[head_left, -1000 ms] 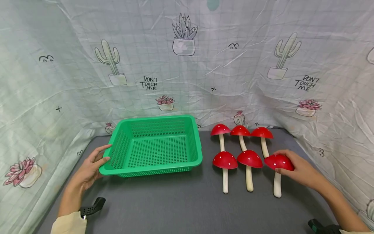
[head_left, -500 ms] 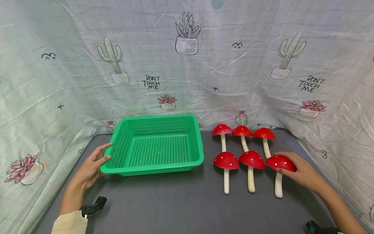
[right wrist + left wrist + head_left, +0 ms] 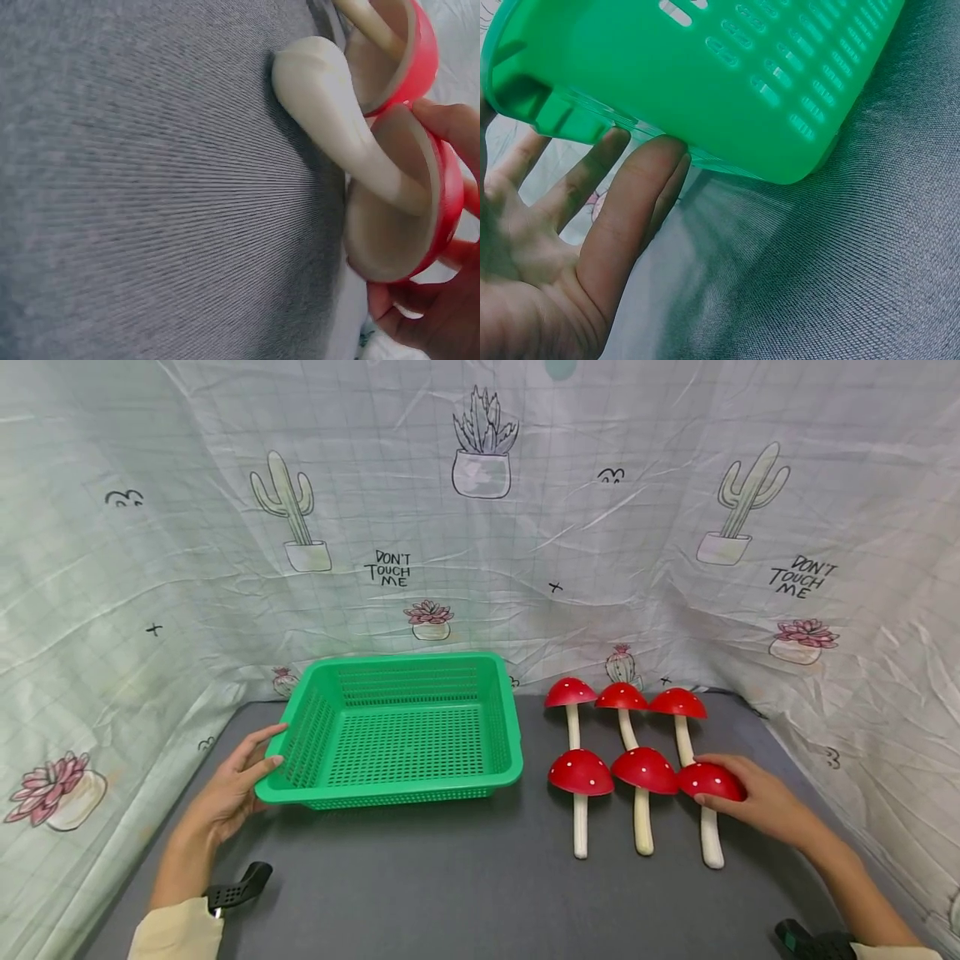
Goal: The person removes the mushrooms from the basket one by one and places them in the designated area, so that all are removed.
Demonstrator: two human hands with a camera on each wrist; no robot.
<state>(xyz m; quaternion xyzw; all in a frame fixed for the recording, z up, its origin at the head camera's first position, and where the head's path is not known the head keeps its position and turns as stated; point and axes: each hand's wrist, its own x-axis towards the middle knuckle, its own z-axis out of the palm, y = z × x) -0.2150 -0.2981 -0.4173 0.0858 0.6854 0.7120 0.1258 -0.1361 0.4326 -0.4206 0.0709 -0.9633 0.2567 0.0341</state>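
Note:
A green plastic basket (image 3: 405, 743) with slotted walls stands on the left of the grey table. My left hand (image 3: 228, 789) touches its left end with mostly straight fingers; in the left wrist view, the thumb and fingertips (image 3: 615, 139) meet the basket's outer side. To the right lie two rows of toy mushrooms with red, white-dotted caps and pale stems. My right hand (image 3: 757, 797) holds the cap of the front-right mushroom (image 3: 712, 782), its thumb and fingers spread round the edge. That mushroom's hollow underside and stem (image 3: 322, 105) show in the right wrist view.
Beside the held mushroom lies the front-middle mushroom (image 3: 645, 770), then the front-left one (image 3: 581, 772). Three more stand behind, among them the back-right mushroom (image 3: 678, 702). A printed curtain (image 3: 555, 527) encloses the back and sides of the table (image 3: 450, 885).
My right hand has shifted slightly left with the front-right mushroom, whose cap now sits against the front-middle one. The left hand and basket stay in place.

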